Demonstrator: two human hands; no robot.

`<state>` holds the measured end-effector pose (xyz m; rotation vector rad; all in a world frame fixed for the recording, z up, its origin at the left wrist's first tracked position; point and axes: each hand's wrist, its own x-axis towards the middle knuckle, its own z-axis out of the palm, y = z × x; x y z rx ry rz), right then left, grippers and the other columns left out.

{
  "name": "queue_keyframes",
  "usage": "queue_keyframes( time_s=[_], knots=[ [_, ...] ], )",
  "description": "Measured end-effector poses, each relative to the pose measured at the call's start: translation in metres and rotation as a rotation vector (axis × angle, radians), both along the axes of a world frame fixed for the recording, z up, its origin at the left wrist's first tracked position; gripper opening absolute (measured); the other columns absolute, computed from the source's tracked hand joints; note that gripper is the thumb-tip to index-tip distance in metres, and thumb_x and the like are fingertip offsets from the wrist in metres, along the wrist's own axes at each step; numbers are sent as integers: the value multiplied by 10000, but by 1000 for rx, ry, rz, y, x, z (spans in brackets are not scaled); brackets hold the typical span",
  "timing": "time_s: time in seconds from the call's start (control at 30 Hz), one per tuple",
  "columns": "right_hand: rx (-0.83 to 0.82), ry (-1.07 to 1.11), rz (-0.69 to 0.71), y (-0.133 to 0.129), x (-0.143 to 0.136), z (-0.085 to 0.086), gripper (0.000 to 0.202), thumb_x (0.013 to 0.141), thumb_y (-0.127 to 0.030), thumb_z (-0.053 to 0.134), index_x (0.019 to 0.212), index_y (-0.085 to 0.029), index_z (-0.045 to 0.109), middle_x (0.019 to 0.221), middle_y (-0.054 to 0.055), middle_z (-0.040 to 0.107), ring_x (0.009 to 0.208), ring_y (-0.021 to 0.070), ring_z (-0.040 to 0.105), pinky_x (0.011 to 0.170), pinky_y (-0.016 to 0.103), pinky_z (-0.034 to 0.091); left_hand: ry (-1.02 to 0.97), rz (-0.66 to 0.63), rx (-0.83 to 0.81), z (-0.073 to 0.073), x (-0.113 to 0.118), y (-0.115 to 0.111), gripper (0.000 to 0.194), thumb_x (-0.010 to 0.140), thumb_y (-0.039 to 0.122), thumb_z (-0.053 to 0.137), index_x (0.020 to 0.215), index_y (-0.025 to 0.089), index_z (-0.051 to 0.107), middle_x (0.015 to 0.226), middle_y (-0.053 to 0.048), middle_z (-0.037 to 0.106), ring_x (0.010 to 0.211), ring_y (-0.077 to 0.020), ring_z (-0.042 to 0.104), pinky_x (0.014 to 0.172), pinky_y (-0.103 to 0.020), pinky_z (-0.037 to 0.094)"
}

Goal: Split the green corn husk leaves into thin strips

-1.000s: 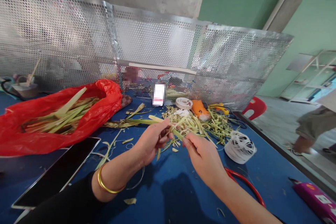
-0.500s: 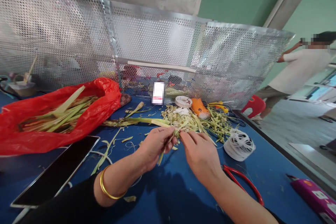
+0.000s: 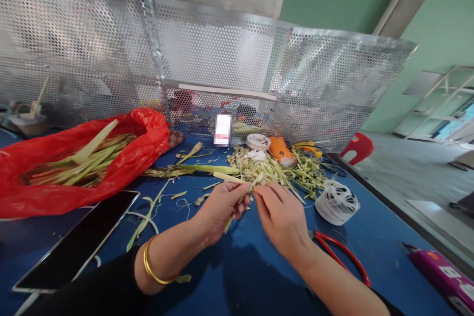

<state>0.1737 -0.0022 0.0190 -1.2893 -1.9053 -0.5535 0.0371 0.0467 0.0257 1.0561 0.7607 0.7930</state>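
Note:
In front of me, my left hand [image 3: 218,212] pinches a small bunch of pale green husk strips [image 3: 228,224], with thumb and curled fingers pressed together. A strip end hangs below those fingers. My right hand [image 3: 283,219] meets it at the fingertips and grips the same bunch; what lies right between the tips is partly hidden. Just beyond both hands is a pile of shredded husk pieces [image 3: 266,170]. One long leaf [image 3: 207,169] stretches from this pile toward the red plastic bag [image 3: 148,128], which is full of long yellow-green leaves [image 3: 89,158].
The blue table [image 3: 255,281] holds a white string roll [image 3: 336,203], red-handled pliers [image 3: 348,254], a purple tool [image 3: 440,276], a dark tablet [image 3: 77,242], a tape roll [image 3: 258,142] and an orange packet [image 3: 281,150]. A perforated metal screen [image 3: 218,44] stands behind, with a red stool [image 3: 359,148] beyond.
My right fingers have shifted slightly at the bunch, and a pale strip now sticks up between the hands. The person at the far right has left the view.

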Motion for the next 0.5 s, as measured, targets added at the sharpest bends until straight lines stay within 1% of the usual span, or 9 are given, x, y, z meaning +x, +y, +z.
queue_keyframes(
  time_s=[0.13, 0.23, 0.27, 0.33, 0.43, 0.47, 0.5],
  knots=[
    [-60, 64, 26, -2, -1, -3, 199, 919, -151, 428, 801, -161, 588, 703, 61, 570, 657, 183, 516, 639, 293, 393, -31, -15, 4, -1, 2, -4, 365, 681, 465, 715, 657, 140, 550, 516, 75, 401, 424, -28, 269, 397, -179, 160],
    [-190, 234, 68, -4, -2, -2, 178, 903, -175, 431, 788, -175, 567, 728, 53, 572, 667, 172, 517, 627, 282, 387, -7, 44, 29, -3, 4, -6, 378, 670, 485, 716, 671, 140, 563, 511, 84, 383, 421, -27, 232, 405, -196, 143],
    [-265, 337, 75, -5, -3, -1, 171, 893, -196, 445, 765, -181, 557, 711, 42, 566, 647, 164, 513, 604, 274, 381, 7, 65, 45, -4, 5, -6, 390, 672, 502, 707, 652, 143, 555, 501, 85, 377, 420, -30, 227, 407, -202, 146],
    [-478, 618, 97, -5, -5, 2, 195, 868, -257, 479, 689, -192, 521, 618, 4, 524, 546, 136, 472, 524, 253, 349, 29, 104, 91, -5, 7, -7, 411, 673, 525, 694, 616, 148, 541, 482, 85, 367, 420, -35, 226, 413, -212, 155],
    [-825, 1076, 207, -2, -8, 7, 262, 821, -319, 521, 598, -195, 462, 520, -42, 455, 407, 83, 365, 449, 231, 311, 29, 148, 137, -4, 8, -9, 385, 670, 510, 696, 663, 144, 576, 484, 81, 387, 426, -41, 230, 417, -221, 153],
    [-892, 1169, 248, -1, -8, 8, 270, 815, -324, 522, 588, -193, 456, 517, -47, 454, 389, 72, 349, 451, 230, 322, 23, 156, 137, -4, 8, -8, 376, 672, 503, 695, 681, 144, 583, 485, 80, 392, 425, -41, 229, 416, -223, 146],
    [-917, 1206, 265, 0, -8, 8, 273, 817, -326, 517, 587, -191, 457, 520, -48, 458, 382, 68, 348, 458, 232, 334, 20, 157, 127, -3, 8, -8, 371, 674, 497, 693, 687, 143, 582, 483, 81, 389, 423, -41, 224, 413, -225, 137]
  ],
)
